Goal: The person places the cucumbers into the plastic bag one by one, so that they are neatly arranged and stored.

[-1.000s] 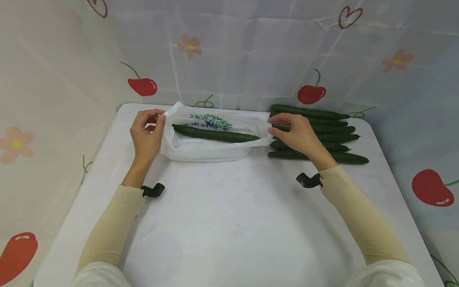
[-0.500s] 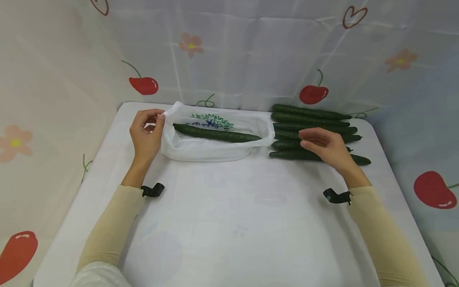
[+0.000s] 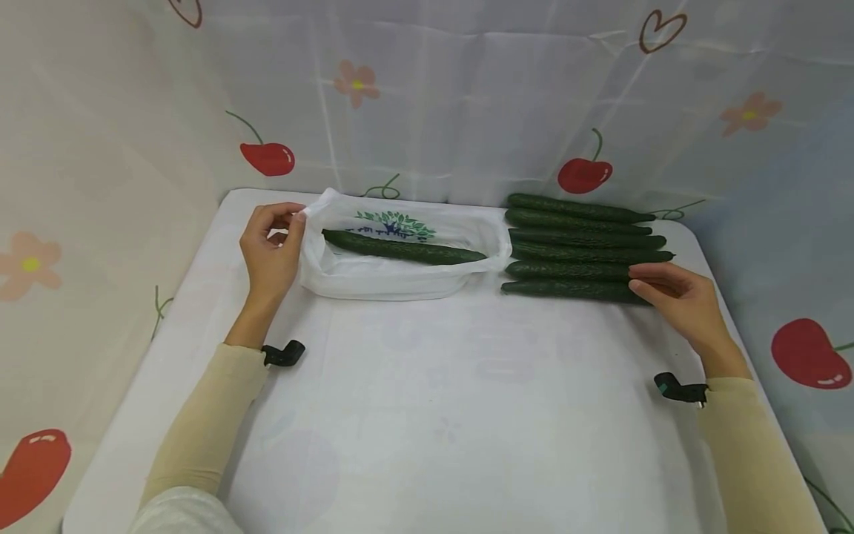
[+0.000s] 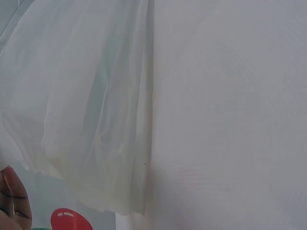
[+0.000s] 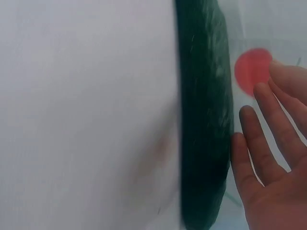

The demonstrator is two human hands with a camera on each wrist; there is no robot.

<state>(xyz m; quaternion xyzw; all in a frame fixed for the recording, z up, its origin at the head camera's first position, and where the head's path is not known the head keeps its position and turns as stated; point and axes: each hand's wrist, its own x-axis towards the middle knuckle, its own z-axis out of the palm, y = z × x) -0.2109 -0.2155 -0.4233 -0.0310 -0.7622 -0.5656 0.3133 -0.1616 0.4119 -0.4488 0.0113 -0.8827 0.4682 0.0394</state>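
Note:
A white plastic bag with a green tree print lies on its side, its mouth spread wide. One cucumber rests inside it. My left hand pinches the bag's left edge between thumb and fingers; the left wrist view shows the bag's thin side and a bit of that hand. Over the right end of the nearest loose cucumber hovers my right hand, hiding its tip. In the right wrist view its fingers are extended beside that cucumber, with nothing gripped.
Several more cucumbers lie side by side in a row right of the bag, near the back edge. A white cloth covers the table. Printed curtains hang closely behind and at both sides.
My right hand has left the bag's right edge and moved right and toward me, across the cucumbers to their right ends. My left hand keeps its pinch on the bag.

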